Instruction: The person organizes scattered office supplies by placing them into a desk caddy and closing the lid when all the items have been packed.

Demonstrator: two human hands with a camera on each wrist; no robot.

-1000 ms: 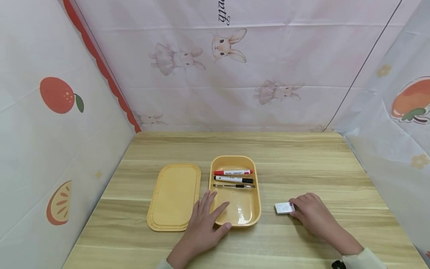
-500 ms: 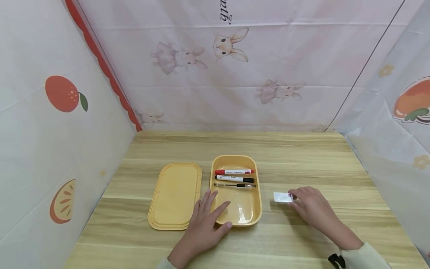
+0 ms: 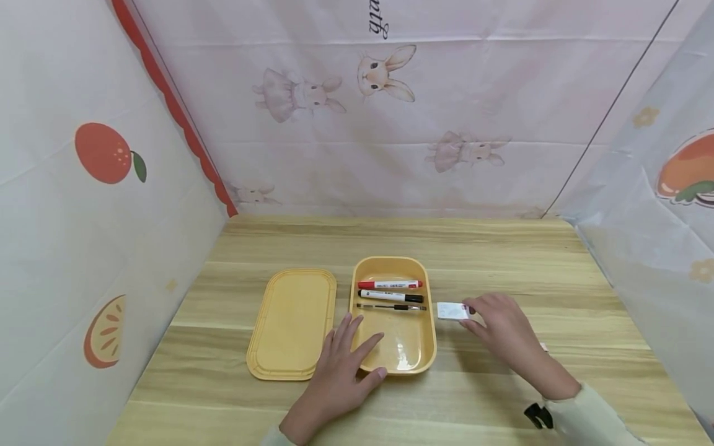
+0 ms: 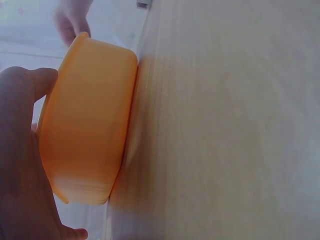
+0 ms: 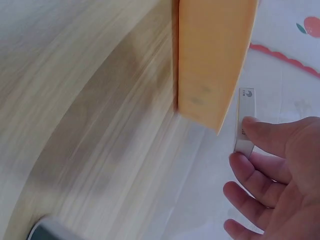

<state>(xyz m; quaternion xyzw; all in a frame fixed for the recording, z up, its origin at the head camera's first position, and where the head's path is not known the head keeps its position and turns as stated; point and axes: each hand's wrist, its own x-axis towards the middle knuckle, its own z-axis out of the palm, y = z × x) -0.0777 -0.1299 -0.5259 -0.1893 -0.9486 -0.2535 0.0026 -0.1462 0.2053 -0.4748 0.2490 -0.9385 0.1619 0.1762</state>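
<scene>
As the head view shows, your right hand (image 3: 504, 325) pinches the small white block (image 3: 449, 311) just beside the yellow box (image 3: 390, 352), and your left hand (image 3: 341, 375) lies with spread fingers over the box's left rim. In the left wrist view, your thumb touches the rim. In the right wrist view, your thumb and fingers grasp the block, apart from the box. Since one second ago, the block has come nearer to the box.

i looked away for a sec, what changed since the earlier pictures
The right hand, pinching the small white block, has raised it and carried it left, close to the yellow container. Unchanged: left hand at the container, yellow lid, red marker, black marker, pen.
</scene>
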